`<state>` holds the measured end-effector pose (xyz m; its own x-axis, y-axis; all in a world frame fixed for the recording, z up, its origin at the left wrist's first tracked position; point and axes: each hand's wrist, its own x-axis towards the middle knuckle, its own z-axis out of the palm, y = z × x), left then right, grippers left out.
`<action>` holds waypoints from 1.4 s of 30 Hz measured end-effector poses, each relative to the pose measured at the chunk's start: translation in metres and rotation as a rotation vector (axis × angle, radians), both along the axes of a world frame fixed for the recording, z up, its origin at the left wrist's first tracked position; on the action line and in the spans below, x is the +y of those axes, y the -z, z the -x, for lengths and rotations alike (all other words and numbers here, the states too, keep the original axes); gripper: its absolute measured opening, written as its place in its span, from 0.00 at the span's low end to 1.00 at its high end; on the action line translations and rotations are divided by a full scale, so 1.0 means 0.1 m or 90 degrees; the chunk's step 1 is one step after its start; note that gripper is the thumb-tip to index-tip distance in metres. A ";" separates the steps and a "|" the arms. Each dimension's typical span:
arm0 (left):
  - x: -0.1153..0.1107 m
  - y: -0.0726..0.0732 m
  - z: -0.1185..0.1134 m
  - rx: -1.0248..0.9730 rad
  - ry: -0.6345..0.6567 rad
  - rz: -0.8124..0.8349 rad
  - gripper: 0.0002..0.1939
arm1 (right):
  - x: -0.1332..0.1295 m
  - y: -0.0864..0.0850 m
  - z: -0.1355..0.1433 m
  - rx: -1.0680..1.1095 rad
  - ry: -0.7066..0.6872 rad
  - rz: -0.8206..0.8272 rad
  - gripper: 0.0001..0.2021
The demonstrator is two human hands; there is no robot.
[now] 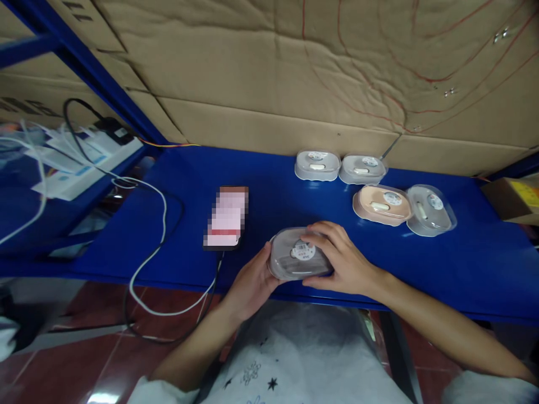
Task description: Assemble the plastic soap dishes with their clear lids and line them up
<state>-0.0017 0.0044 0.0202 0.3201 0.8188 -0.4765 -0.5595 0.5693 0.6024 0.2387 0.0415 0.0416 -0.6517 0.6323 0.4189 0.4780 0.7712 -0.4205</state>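
Between my two hands is a grey oval container with a clear lid (290, 268), held over the front part of the blue shelf. A round white label with a barcode is on its top. My left hand (255, 283) wraps its left side, thumb along the edge. From the right, my right hand (339, 258) grips it, with fingers at the far edge and over the lid by the label. The container's underside is hidden.
Similar lidded containers stand behind: a whitish one (317, 173), a grey one (362, 176), a peach one (381, 213) and another grey one (429, 219). A phone (227, 216) with a cable lies left. Power strips (88, 163) and a cardboard box (511, 199) flank the blue shelf (269, 202).
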 end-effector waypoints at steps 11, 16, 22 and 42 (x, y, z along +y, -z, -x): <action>-0.02 -0.03 -0.03 -0.002 -0.027 -0.061 0.27 | -0.02 0.04 0.00 -0.123 -0.042 -0.059 0.41; -0.01 -0.04 -0.04 0.021 -0.033 -0.053 0.29 | 0.00 0.01 -0.03 -0.138 -0.062 -0.037 0.40; -0.02 -0.02 -0.03 0.044 -0.039 -0.050 0.30 | 0.02 0.02 -0.05 -0.106 -0.064 -0.006 0.41; -0.07 -0.07 -0.09 0.027 -0.053 -0.170 0.33 | 0.36 0.06 -0.21 -0.154 0.191 -0.039 0.38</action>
